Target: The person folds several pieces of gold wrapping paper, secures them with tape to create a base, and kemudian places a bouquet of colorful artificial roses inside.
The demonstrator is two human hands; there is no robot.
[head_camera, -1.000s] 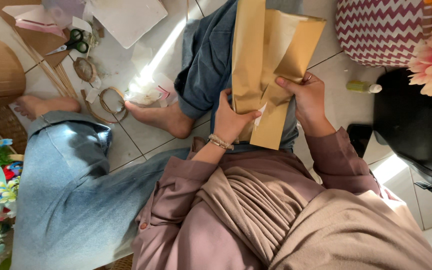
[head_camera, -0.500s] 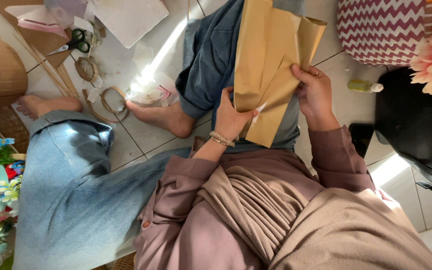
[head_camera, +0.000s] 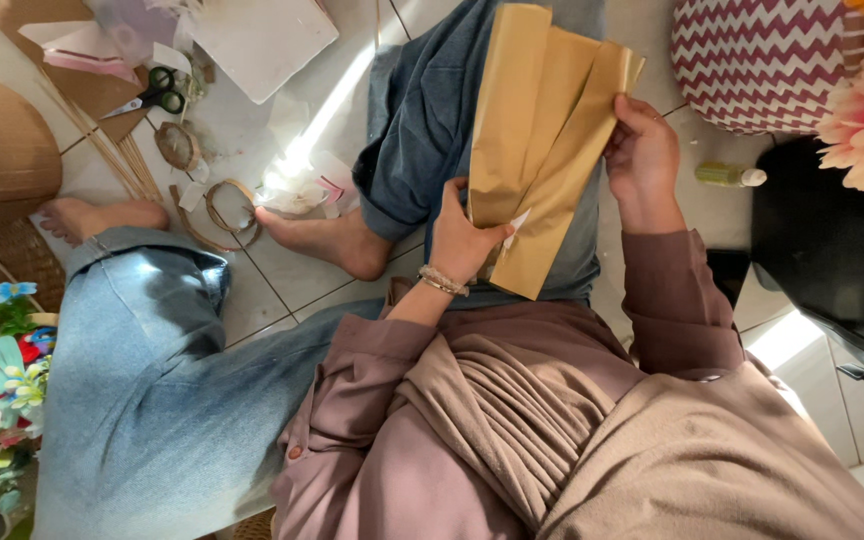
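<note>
On white floor tiles, scissors.

left hand and right hand raised over lap, fingers curled closed

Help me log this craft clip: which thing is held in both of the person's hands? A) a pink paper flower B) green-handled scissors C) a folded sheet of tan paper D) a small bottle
C: the left hand and right hand both grip the folded tan paper, while the scissors lie on the floor.
</note>
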